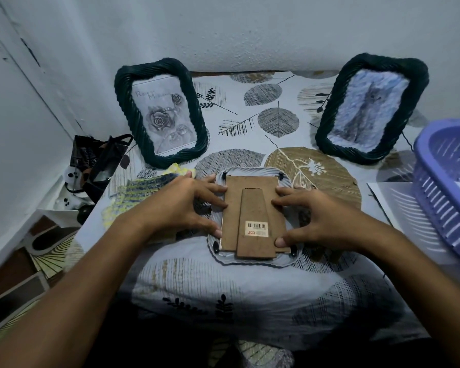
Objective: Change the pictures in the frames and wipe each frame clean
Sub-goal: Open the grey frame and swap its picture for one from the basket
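A white picture frame (252, 257) lies face down in the middle of the table. Its brown backing board (233, 205) with a fold-out stand and a barcode sticker faces up. My left hand (182, 205) grips the board's left edge, thumb near the lower left corner. My right hand (314, 216) grips its right edge, thumb at the lower right corner. Two dark green twisted frames stand against the wall: one with a rose picture (161, 112) at the back left, one with a cat picture (369, 110) at the back right. A yellow and grey cloth (141, 189) lies beside my left hand.
A purple plastic basket (446, 181) sits at the right edge on white paper sheets (398, 205). A black bag (98, 158) and clutter fill the gap at the left below the table. The leaf-patterned tablecloth (276, 120) covers the table.
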`<state>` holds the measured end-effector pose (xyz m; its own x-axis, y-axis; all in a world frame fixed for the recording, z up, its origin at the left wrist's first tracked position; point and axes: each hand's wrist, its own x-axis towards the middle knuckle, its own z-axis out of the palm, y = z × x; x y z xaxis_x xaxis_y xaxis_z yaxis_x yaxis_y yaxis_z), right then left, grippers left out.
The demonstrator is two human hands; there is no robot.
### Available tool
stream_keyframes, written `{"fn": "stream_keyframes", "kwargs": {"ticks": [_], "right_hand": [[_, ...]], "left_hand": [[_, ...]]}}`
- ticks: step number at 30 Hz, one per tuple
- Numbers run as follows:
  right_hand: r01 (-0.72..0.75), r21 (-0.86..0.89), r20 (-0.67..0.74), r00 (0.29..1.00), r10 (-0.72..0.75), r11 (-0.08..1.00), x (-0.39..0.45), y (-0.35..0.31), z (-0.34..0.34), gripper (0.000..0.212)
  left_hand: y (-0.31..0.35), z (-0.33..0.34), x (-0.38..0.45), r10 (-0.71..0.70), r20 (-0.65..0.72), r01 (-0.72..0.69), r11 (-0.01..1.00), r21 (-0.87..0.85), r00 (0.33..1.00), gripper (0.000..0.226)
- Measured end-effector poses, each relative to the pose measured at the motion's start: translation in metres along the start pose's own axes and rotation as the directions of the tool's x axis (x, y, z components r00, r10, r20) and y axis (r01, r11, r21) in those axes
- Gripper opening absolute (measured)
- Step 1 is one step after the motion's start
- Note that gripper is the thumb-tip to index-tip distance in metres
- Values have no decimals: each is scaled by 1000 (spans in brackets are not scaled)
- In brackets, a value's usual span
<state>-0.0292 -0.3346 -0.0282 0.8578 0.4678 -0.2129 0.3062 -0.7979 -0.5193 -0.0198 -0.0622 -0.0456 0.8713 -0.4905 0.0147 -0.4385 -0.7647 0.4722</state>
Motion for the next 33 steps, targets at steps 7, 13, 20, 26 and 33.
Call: {"fn": "stream_keyframes", "kwargs": {"ticks": [7, 13, 20, 26, 33], "right_hand": [[-7, 4, -34, 999, 7, 1000, -1, -1, 3, 88], [-15, 9, -27, 1000, 15, 1000, 1, 0, 2, 88], [-22, 4, -15, 1000, 22, 1000, 3, 0, 1, 87], [-1, -9, -12, 1000, 1, 1000, 2, 2, 0, 88], [8, 5, 47, 999, -8, 1000, 2, 7, -4, 91]], "left_hand": [[1, 0, 1, -7, -23, 7, 1000, 1, 1000, 68], [2, -1, 1, -17, -20, 17, 1000, 12, 1000, 73], [4, -1, 1, -24, 11, 24, 999, 37, 1000, 70], [4, -2, 1, -26, 56, 23, 999, 46, 998, 72], [2, 1, -1, -11, 9, 11, 1000, 28, 1000, 82]]}}
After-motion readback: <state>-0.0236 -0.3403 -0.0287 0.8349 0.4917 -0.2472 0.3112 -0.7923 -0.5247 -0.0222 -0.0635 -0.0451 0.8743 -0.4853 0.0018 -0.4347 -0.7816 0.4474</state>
